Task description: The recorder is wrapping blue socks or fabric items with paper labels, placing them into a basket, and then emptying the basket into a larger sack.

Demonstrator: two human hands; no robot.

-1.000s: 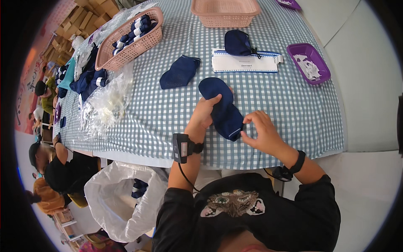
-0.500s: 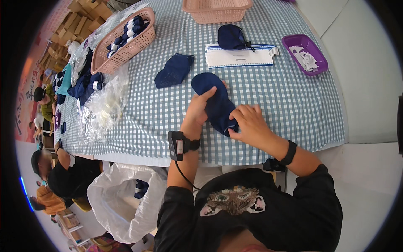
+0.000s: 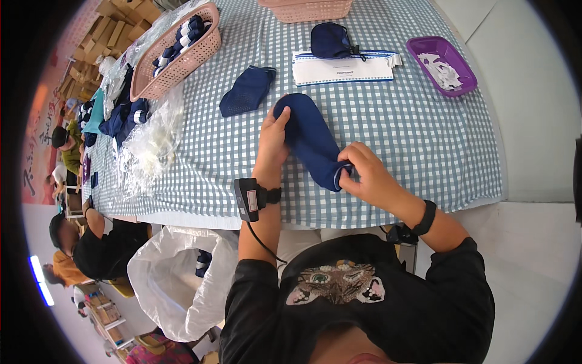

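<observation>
Head camera: a navy ankle sock [image 3: 312, 139] is held slanting over the desk [image 3: 424, 139], a little in from the near edge and straight before the wearer's chest, probably so both hands can reach it with bent elbows. Whether its underside touches the checked cloth cannot be told.

The left hand [image 3: 273, 136] clasps the rounded far end, thumb on top and the other fingers mostly hidden; it seems to serve as the anchor. The right hand [image 3: 373, 176] pinches the pale-edged cuff between thumb and fingertips, and the pull between the two likely keeps the fabric stretched.

A second navy sock [image 3: 248, 91] lies flat beyond the left hand, loose and within easy reach. Farther toward the far edge, a dark drawstring pouch [image 3: 330, 40] rests on a stack of white paper bands [image 3: 342, 71], perhaps as a weight against slipping. By the right edge, a purple tray [image 3: 453, 93] contains white paper slips [image 3: 441, 71], presumably to stop them scattering.

Toward the far left, a pink perforated basket [image 3: 188, 64] gathers banded navy bundles [image 3: 189, 30]; crumpled clear plastic [image 3: 148, 148] lies nearer. Below the near edge, a translucent bag [image 3: 212, 309] gapes upward.
</observation>
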